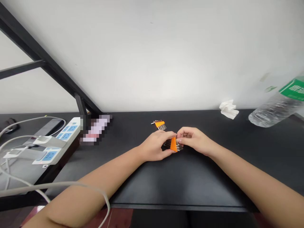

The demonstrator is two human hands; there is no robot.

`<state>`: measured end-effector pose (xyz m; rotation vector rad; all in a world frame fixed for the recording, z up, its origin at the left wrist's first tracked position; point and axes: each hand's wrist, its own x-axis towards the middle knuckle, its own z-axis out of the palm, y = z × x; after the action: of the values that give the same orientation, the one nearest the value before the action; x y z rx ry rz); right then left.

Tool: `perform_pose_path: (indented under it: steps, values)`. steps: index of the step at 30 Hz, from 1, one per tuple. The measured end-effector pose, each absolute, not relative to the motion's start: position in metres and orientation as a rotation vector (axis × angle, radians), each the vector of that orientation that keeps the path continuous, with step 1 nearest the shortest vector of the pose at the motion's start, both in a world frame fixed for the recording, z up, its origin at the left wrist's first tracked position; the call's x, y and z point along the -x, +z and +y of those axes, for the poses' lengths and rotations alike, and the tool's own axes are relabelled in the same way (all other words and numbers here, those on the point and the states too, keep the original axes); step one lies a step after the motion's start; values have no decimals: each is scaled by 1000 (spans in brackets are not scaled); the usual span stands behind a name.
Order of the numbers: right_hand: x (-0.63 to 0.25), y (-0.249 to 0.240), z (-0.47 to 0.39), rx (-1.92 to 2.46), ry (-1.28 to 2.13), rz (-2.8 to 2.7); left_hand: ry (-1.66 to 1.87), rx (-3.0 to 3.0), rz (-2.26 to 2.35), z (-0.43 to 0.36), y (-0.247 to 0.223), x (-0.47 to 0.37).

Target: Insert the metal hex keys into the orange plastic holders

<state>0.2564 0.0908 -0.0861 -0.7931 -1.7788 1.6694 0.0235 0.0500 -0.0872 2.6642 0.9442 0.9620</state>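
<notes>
A set of metal hex keys in an orange holder [174, 145] is held over the black table. My left hand [155, 146] grips it from the left, thumb and fingers around the orange part. On the other side my right hand [193, 139] is closed, its thumb and fingertips pinching at the upper end of the set beside the holder. Exactly which key those fingertips touch is hidden. Just behind my left hand, a second hex key set [160, 124] with an orange holder lies on the table.
A white power strip [58, 141] with plugs and cables stands at left, near a black metal frame [57, 69]. One white cable [71, 183] crosses in front of my left forearm. At right are a crumpled tissue [229, 109] and a plastic bottle [275, 107] by the wall.
</notes>
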Motion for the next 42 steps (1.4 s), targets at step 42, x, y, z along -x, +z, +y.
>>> perform_pose_path:
  steps: [42]
  values:
    - [-316,-75,128,1313,338,-2530,800,-2572,1308,54,-96,-18]
